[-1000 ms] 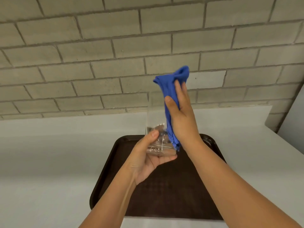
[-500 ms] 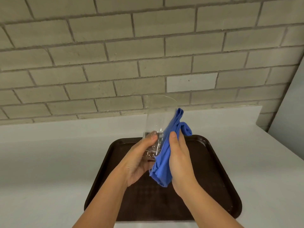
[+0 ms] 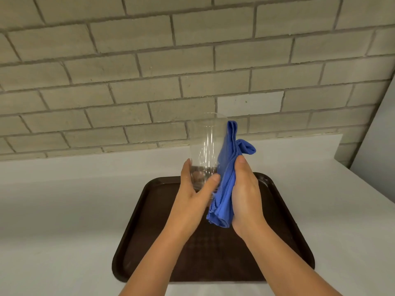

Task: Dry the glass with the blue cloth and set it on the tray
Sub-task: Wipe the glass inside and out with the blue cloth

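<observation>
Glass (image 3: 208, 144): clear, upright, held at centre frame above the far edge of the brown tray (image 3: 136, 238), not resting on it. Left hand (image 3: 193, 197) grips its base, thumb and fingers wrapped round the glass. Right hand (image 3: 245, 195) presses the blue cloth (image 3: 225, 182) against the glass's right side, fingers closed on the folds. Tray sits on a white counter (image 3: 64, 210) below a brick wall (image 3: 149, 71).

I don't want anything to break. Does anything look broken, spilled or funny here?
Nothing stands out. The glass looks whole and upright, held by the left hand. The right hand presses the blue cloth against its side. The tray below lies flat, with no spill showing.
</observation>
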A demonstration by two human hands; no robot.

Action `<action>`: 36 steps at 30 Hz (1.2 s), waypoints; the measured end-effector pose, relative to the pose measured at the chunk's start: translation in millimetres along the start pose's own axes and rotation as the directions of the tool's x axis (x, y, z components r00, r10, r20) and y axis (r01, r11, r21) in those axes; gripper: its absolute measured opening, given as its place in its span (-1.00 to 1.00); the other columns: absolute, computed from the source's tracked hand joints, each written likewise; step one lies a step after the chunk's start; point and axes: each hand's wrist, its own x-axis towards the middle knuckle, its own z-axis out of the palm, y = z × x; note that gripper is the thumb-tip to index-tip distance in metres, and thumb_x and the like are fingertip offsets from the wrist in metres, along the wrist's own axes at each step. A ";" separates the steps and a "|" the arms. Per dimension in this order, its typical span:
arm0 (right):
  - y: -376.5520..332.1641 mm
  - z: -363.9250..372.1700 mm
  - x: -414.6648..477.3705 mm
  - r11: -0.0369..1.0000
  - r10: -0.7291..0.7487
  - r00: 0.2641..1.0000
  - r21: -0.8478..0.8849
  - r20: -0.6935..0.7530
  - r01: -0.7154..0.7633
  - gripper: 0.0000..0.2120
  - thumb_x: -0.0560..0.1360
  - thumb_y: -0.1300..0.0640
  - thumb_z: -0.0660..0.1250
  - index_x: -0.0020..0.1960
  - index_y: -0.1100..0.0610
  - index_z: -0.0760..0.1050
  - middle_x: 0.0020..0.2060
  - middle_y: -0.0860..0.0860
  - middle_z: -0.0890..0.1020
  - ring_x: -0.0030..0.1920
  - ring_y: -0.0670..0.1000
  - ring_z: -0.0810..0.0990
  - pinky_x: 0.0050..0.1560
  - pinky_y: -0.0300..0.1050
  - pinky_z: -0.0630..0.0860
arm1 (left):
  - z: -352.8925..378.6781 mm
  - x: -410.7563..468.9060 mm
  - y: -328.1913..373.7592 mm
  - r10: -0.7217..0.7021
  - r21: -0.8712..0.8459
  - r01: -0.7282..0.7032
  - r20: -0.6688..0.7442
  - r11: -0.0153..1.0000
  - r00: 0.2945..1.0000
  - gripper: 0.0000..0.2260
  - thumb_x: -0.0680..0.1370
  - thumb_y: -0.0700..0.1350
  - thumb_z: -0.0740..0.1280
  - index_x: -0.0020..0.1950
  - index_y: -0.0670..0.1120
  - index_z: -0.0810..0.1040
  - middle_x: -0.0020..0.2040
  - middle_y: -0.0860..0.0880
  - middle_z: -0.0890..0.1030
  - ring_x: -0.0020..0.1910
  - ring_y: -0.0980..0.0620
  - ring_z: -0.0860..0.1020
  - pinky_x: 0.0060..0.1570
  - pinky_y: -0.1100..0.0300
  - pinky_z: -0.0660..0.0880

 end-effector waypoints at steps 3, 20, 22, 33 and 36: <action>0.7 -2.4 0.1 0.999 0.018 1.000 0.028 0.015 -0.019 -0.63 0.47 -0.15 0.10 0.16 0.02 0.43 0.15 0.10 0.54 0.06 0.00 0.54 0.23 0.04 0.42 | 0.9 -1.3 0.1 0.045 0.084 -0.042 -0.030 0.996 0.999 -0.12 0.37 -0.01 0.46 0.48 0.15 -0.08 0.48 0.11 0.18 0.33 0.27 0.21 0.12 0.44 0.27; -21.8 6.1 27.3 0.644 -0.483 0.744 -0.389 0.462 0.659 -0.57 0.50 0.24 0.20 0.22 -0.21 0.24 0.43 -0.15 0.03 0.43 -0.21 0.02 0.34 -0.46 0.08 | 3.6 -6.3 9.1 0.137 0.269 -0.070 -0.241 0.961 0.961 -0.11 0.24 0.04 0.51 0.46 0.07 0.11 -0.03 0.32 0.36 -0.16 0.58 0.39 -0.31 0.70 0.30; -15.6 1.8 22.9 0.577 -0.478 0.705 -0.418 0.525 0.702 -0.66 0.52 0.25 0.16 0.19 -0.12 0.33 0.39 -0.20 0.07 0.47 -0.14 -0.06 0.41 -0.38 -0.03 | 0.2 -2.1 7.1 0.128 0.252 -0.065 -0.241 0.965 0.962 -0.34 0.24 -0.02 0.51 0.27 0.13 0.31 -0.17 0.31 0.45 -0.22 0.52 0.47 -0.36 0.67 0.31; -10.0 -18.5 15.2 0.419 -0.391 0.585 -0.428 0.711 0.801 -0.73 0.51 0.27 0.11 0.15 0.21 0.47 0.34 -0.05 0.22 0.46 -0.06 0.00 0.39 -0.40 0.01 | -8.3 10.8 2.8 0.123 0.208 -0.074 -0.235 0.975 0.964 -0.57 0.23 -0.06 0.46 0.05 -0.06 0.47 -0.23 0.11 0.60 -0.31 0.25 0.56 -0.37 0.50 0.44; -2.9 -26.6 11.3 0.407 -0.333 0.519 -0.376 0.787 0.832 -0.71 0.53 0.20 0.09 0.20 0.11 0.44 0.36 -0.10 0.22 0.46 -0.11 0.01 0.42 -0.35 0.02 | -10.2 11.5 0.1 0.113 0.198 -0.067 -0.231 0.978 0.966 -0.55 0.23 -0.06 0.49 0.06 -0.08 0.46 -0.21 0.14 0.55 -0.26 0.23 0.55 -0.28 0.43 0.48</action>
